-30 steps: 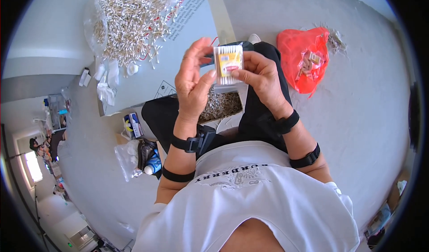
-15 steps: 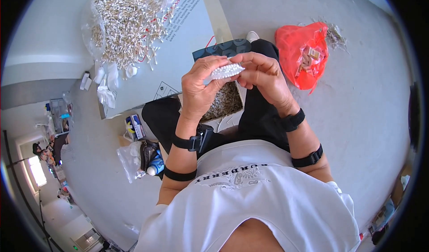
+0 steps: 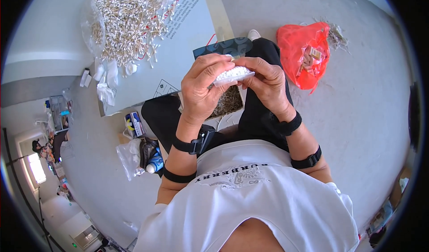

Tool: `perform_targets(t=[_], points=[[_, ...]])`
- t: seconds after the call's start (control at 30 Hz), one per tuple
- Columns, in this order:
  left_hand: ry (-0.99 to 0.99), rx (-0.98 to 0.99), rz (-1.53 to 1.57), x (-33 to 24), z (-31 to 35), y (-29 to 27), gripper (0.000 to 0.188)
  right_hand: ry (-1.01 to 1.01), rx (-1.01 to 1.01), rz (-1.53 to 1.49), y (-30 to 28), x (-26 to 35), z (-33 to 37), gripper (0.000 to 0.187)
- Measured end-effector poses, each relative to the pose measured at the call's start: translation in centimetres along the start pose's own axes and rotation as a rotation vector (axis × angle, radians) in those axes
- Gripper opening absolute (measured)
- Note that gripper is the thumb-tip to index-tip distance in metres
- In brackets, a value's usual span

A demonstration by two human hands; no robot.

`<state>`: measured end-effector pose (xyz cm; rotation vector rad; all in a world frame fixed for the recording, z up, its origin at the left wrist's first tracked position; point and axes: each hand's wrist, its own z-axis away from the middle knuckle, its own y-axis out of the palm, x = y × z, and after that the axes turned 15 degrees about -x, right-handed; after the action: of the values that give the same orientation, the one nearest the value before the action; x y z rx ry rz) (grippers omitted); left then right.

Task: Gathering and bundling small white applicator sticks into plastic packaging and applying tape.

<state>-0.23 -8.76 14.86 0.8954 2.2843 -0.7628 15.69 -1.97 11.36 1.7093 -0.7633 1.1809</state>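
Between both hands, above my lap, is a small clear plastic bag of cotton swabs (image 3: 232,75), its white tips packed close together and facing up toward me. My left hand (image 3: 199,86) is closed round its left side, thumb below and fingers over the top. With thumb and fingers, my right hand (image 3: 268,80) pinches the right end at the bag's edge. Below the hands, an open box (image 3: 241,101) between my legs holds a mass of thin brownish sticks or swabs; my left hand and the bag hide part of it.
On the grey printed board (image 3: 178,68) at upper left lies a big heap of loose cotton swabs (image 3: 127,21) on clear plastic, with white scraps (image 3: 106,94) beside it. A red plastic bag (image 3: 304,50) sits on the floor at right. A blue-and-white box (image 3: 134,124) stands left of my knee.
The swab bag has shifted slightly right and tilted, so a flat clear edge now shows along its near side. My right fingers have moved closer over its right end.
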Motion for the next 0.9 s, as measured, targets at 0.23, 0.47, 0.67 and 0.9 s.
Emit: perform_targets(t=[0.23,0.47,0.67,0.9], points=[[-0.134,0.017,0.075,0.2,0.8,0.9,0.03,-0.267,-0.026,0.339,-1.0,0.0,-0.6,0.031],[-0.691,-0.071,0.506,0.6,1.0,2.9,0.018,-0.222,-0.086,0.236,-1.5,-0.7,-0.7,0.028],[-0.685,-0.136,0.314,1.9,2.1,3.7,0.012,-0.36,-0.068,0.368,-1.6,-2.2,-1.2,0.025],[-0.701,-0.06,0.415,1.7,1.5,4.9,0.034,0.076,-0.455,0.15,-6.2,-1.3,-1.4,0.008]])
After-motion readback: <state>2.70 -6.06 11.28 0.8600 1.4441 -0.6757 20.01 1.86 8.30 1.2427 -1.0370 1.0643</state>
